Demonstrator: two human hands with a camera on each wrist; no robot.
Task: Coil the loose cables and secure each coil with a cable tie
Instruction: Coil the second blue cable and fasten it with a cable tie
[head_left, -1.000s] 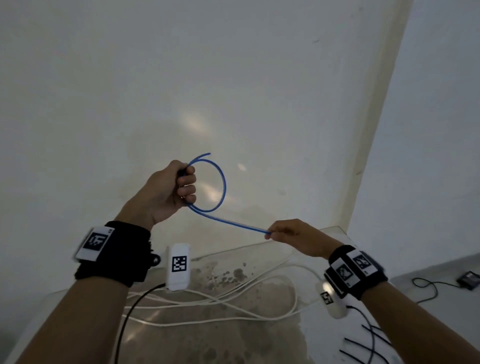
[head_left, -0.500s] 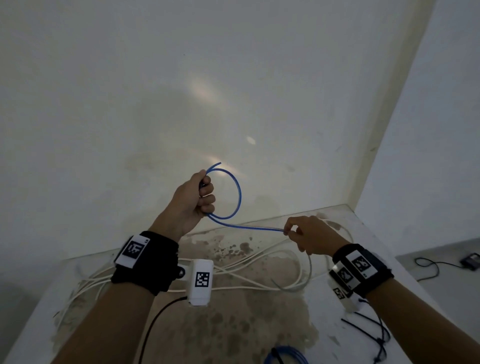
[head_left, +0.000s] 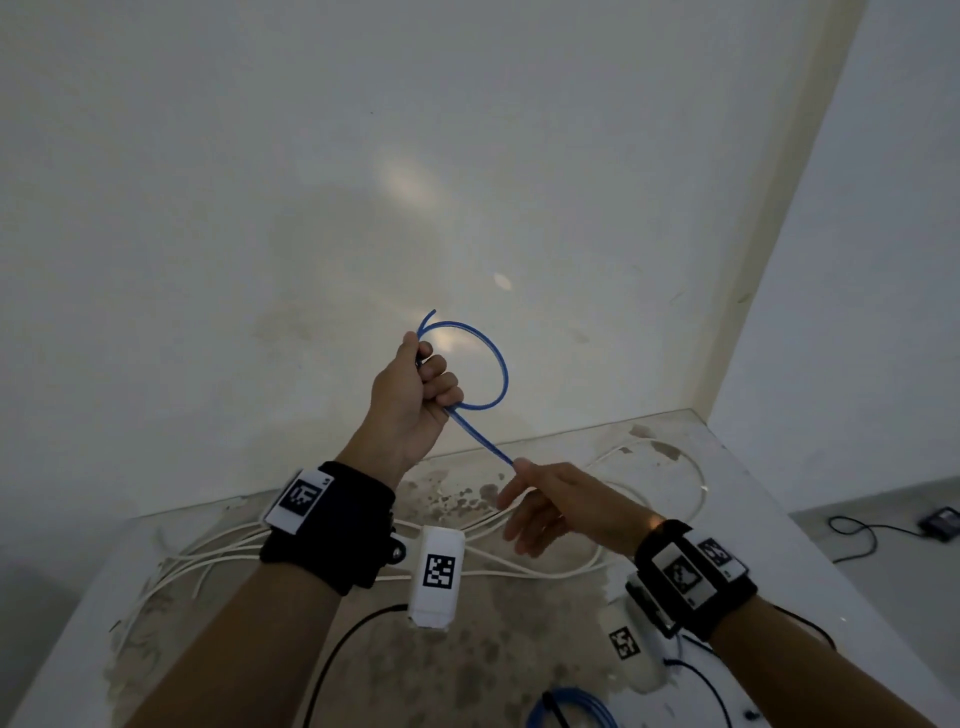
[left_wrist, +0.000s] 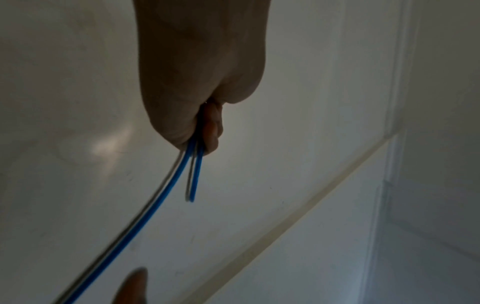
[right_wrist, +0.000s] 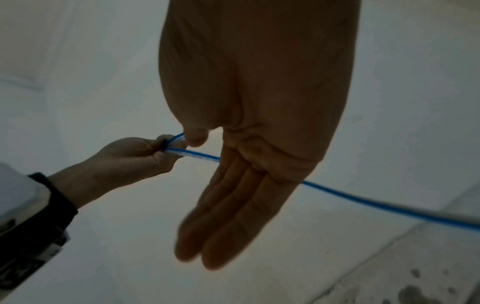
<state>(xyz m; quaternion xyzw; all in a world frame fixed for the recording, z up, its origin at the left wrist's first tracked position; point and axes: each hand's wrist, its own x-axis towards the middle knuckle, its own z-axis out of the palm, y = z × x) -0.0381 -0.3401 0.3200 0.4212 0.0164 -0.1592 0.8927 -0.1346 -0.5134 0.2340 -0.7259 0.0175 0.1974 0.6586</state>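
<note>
Blue cable is up in the air above the tabletop, one loop made, its crossing gripped in the fist of the left hand. The right hand has its fingers straight and relaxed, the strand running across them unpinched. With no tension from that side, the strand may slip off and the next loop come out uneven or twisted. White cables lie loose below and could snag the trailing end.
</note>
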